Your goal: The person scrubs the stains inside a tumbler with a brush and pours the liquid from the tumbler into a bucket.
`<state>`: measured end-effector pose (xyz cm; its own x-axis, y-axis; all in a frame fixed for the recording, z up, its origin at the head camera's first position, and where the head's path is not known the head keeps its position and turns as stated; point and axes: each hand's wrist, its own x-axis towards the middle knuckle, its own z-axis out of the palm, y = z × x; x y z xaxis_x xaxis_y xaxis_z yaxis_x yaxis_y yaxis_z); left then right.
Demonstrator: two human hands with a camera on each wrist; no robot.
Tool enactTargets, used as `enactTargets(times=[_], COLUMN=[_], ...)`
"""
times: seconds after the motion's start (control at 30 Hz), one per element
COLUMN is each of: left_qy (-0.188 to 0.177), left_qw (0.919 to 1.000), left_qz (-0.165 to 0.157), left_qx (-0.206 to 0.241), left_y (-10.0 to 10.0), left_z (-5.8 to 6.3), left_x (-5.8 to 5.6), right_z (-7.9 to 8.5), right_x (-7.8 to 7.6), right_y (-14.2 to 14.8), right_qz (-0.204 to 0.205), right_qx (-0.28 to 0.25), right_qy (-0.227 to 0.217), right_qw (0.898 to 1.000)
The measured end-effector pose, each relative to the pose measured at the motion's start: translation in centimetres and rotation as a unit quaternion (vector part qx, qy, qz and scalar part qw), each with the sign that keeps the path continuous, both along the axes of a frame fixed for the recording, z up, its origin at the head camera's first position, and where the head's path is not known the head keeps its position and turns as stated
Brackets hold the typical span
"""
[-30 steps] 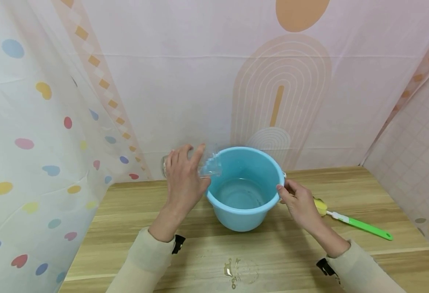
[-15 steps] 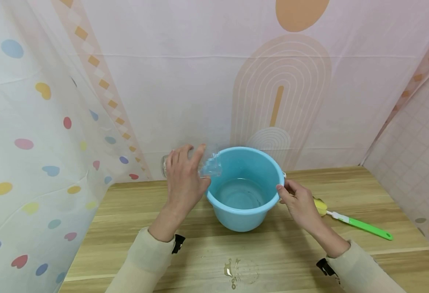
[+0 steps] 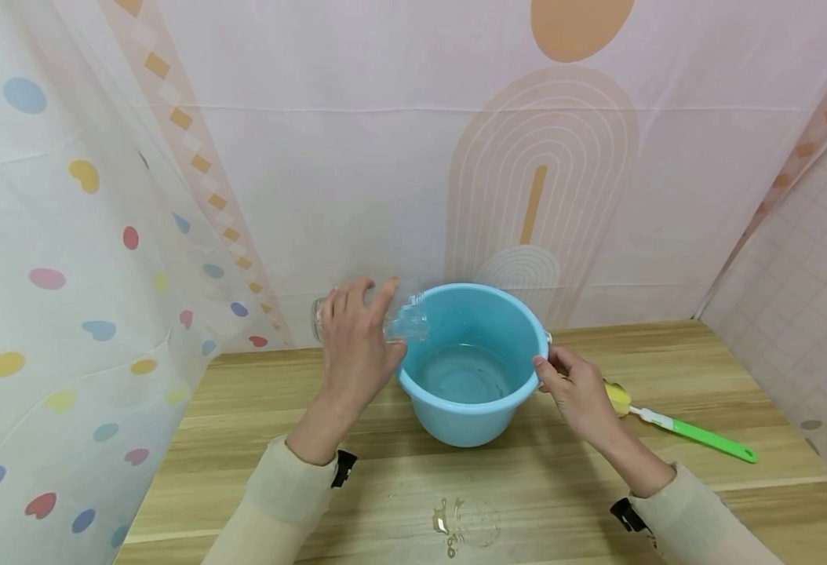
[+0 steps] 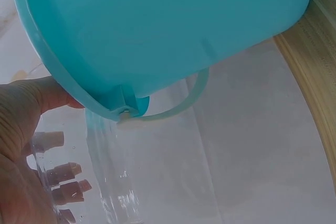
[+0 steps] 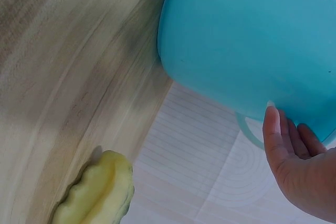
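My left hand (image 3: 358, 333) grips a clear glass jar (image 3: 408, 318), tipped on its side with its mouth over the left rim of a light blue bucket (image 3: 466, 428). Through the glass, the left wrist view shows the fingers wrapped round the jar (image 4: 113, 182) beside the bucket's white handle (image 4: 178, 109). Shallow water (image 3: 464, 373) covers the bucket's bottom. At the right rim, my right hand (image 3: 577, 392) holds the bucket, thumb over the edge and fingers along the outside wall (image 5: 236, 40).
To the right lies a bottle brush (image 3: 713, 441) with a green handle and yellow sponge head (image 5: 97, 192). Spilled water (image 3: 442, 518) wets the wooden table (image 3: 258, 439) near its front. Patterned curtains (image 3: 357, 157) hang behind and at both sides.
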<state>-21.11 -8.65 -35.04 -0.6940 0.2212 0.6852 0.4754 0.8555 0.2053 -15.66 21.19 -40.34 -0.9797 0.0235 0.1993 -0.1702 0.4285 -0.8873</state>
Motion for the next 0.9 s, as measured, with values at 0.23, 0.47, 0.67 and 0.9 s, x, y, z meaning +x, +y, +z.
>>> enactTargets(times=[0.23,0.47,0.67,0.9], left_qy=[0.010,0.011,0.007,0.005], left_qw=[0.9999,0.9999,0.9999,0.9999], left_qz=[-0.003,0.001,0.002,0.006], left_qx=[-0.001,-0.006,-0.008,-0.012], left_y=[-0.03,-0.11,-0.10,-0.02], left_z=[-0.01,0.09,0.20,0.31], left_x=[-0.02,0.10,0.11,0.11], right_z=[0.07,0.07,0.06,0.00], right_x=[0.08,0.04,0.03,-0.05], right_y=[0.00,-0.16,-0.07,-0.02], right_qz=[-0.002,-0.002,0.000,0.002], right_qx=[0.001,-0.002,0.001,0.001], right_qy=[-0.005,0.001,0.003,0.007], right_qw=[1.000,1.000,1.000,1.000])
